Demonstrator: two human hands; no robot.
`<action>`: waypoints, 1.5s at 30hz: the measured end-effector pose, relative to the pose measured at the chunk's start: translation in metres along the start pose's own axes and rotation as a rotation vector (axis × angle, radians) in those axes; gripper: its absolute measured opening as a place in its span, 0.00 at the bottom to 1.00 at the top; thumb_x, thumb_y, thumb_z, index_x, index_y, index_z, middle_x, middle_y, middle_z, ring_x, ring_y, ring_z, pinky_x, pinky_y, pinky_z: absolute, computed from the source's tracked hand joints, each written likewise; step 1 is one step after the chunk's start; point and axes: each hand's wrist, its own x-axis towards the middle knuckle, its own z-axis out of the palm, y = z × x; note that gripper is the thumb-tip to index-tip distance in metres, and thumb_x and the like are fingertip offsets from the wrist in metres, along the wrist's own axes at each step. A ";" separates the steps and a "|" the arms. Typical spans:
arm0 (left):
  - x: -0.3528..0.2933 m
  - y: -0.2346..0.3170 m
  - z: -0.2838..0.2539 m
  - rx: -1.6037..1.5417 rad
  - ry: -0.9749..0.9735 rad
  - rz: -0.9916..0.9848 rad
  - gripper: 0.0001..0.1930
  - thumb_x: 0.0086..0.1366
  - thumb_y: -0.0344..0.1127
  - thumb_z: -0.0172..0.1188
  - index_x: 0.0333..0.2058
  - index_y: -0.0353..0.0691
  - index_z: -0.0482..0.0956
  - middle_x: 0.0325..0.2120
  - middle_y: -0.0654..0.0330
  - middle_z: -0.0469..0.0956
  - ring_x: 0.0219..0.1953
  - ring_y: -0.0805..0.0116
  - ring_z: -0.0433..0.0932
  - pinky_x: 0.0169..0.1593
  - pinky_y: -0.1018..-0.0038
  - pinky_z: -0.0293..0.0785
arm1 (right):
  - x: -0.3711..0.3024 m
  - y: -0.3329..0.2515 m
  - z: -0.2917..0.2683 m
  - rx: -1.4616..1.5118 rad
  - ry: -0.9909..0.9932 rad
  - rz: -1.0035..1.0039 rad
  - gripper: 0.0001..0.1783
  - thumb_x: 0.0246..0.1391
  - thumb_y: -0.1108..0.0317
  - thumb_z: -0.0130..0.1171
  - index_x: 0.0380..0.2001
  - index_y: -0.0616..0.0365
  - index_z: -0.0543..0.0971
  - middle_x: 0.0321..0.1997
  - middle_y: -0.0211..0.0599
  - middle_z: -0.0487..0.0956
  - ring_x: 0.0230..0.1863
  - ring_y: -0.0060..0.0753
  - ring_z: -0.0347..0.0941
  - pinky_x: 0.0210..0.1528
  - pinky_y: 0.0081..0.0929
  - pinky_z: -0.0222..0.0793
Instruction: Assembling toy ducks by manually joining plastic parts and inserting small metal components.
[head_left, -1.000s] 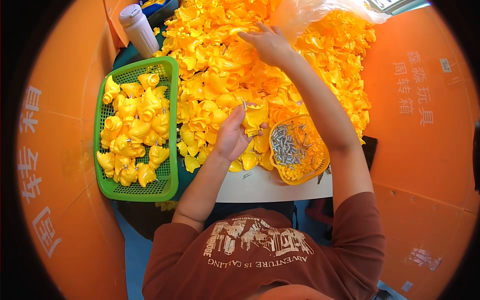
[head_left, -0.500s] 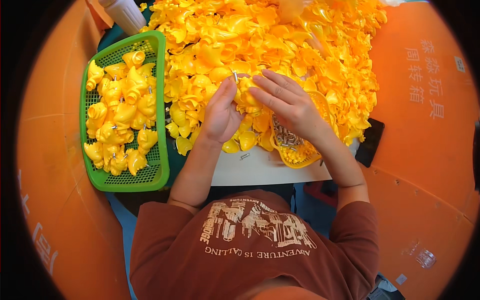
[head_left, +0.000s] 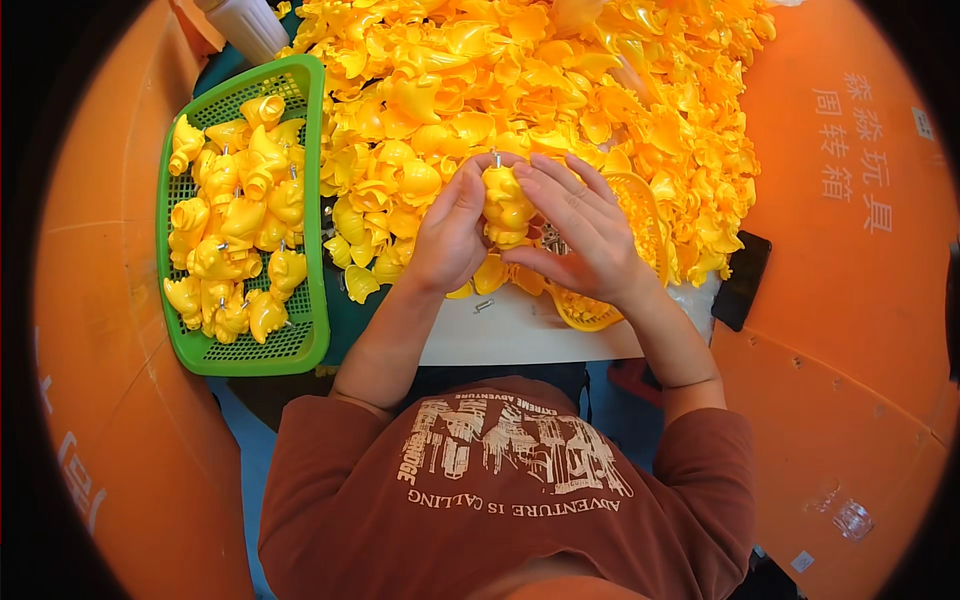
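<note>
A glossy yellow plastic toy figure (head_left: 508, 212) stands upright between my hands, with a small metal pin (head_left: 497, 159) sticking up from its top. My left hand (head_left: 447, 238) grips its left side, fingers partly hidden behind it. Around the right side curve the fingers of my right hand (head_left: 590, 235), fingertips at its upper part and thumb near its lower part. Beneath my right hand, a yellow basket (head_left: 592, 320) is partly covered; a few metal pins show in it. One loose metal pin (head_left: 484, 306) lies on the white tabletop (head_left: 470, 342).
At the left, a green basket (head_left: 318, 220) holds several yellow figures with metal pins. A large heap of yellow plastic shells (head_left: 430, 95) spreads across the table's far side. A pale bottle (head_left: 245, 28) stands far left, a dark flat object (head_left: 742, 282) at right. Orange panels flank both sides.
The figure has turned upright, its pin now pointing up between my hands. My right hand has shifted slightly right and lower, with its thumb now showing. The view has shifted a little.
</note>
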 end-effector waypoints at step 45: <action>-0.013 -0.003 0.014 0.408 -0.118 0.298 0.22 0.59 0.25 0.55 0.51 0.32 0.60 0.47 0.57 0.66 0.47 0.75 0.67 0.51 0.79 0.63 | -0.003 -0.010 0.016 1.128 0.363 0.754 0.11 0.54 0.77 0.52 0.41 0.69 0.75 0.49 0.46 0.74 0.50 0.32 0.70 0.54 0.26 0.64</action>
